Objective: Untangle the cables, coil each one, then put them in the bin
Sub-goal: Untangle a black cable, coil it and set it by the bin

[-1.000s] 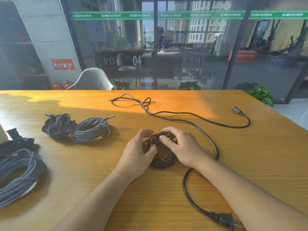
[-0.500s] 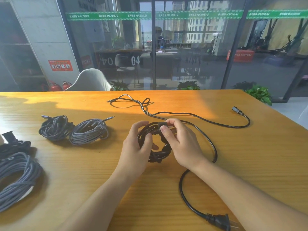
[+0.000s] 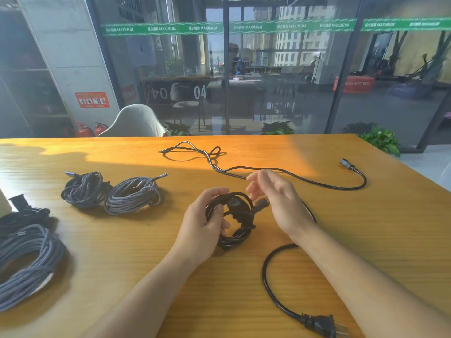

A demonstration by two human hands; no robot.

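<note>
My left hand (image 3: 203,224) grips a coiled black cable (image 3: 238,222), held upright just above the wooden table (image 3: 366,228). My right hand (image 3: 275,198) hovers just right of the coil with its fingers loosely spread, touching nothing that I can see. The coil's black connector end (image 3: 262,203) sticks out toward the right hand. A long black power cord (image 3: 268,279) lies uncoiled on the table, running from a plug (image 3: 322,324) at the near edge behind my right hand to a loop (image 3: 192,151) at the far side and a connector (image 3: 347,164) on the right.
Two coiled braided cables, one dark (image 3: 84,189) and one grey (image 3: 133,195), sit left of centre. A large grey coil (image 3: 26,264) and a black bundle (image 3: 24,215) lie at the left edge. No bin is in view. A chair (image 3: 134,121) stands behind the table.
My right hand has let go of the black coil and moved up and right, fingers spreading. My left hand has lifted and turned the coil upright.
</note>
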